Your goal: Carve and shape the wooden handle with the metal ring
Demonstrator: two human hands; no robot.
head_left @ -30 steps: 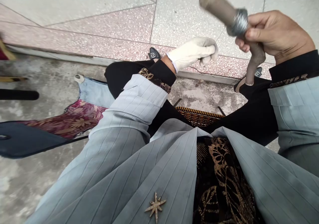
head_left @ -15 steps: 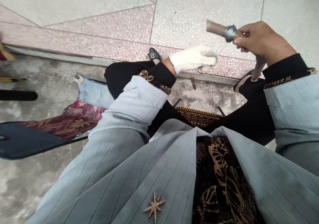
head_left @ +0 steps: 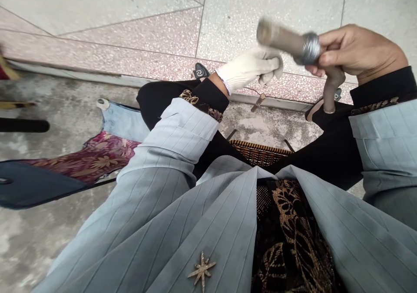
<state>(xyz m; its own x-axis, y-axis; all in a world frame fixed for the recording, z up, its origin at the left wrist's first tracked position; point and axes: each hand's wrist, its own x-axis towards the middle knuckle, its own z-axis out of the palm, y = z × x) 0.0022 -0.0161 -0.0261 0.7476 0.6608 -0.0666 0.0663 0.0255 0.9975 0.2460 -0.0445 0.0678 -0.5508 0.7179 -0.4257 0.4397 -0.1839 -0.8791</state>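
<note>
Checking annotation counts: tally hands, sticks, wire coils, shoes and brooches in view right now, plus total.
Hands: 2 (gloved left hand, bare right hand)
Sticks: 2 (large stick, small stick)
Wire coils: 1 (wire coil on the large stick)
Shoes: 2 (left shoe, right shoe, both partly hidden)
Brooches: 1 (star-shaped brooch)
Total: 8

Across the top of the frame, speckled tiles (head_left: 130, 37) in pale grey and pink; below a pale edging strip (head_left: 97, 78), stained grey concrete (head_left: 29, 236). Resting on the tiles, a dark shoe (head_left: 200, 70) at upper centre, another (head_left: 337, 95), partly hidden, at upper right.
</note>
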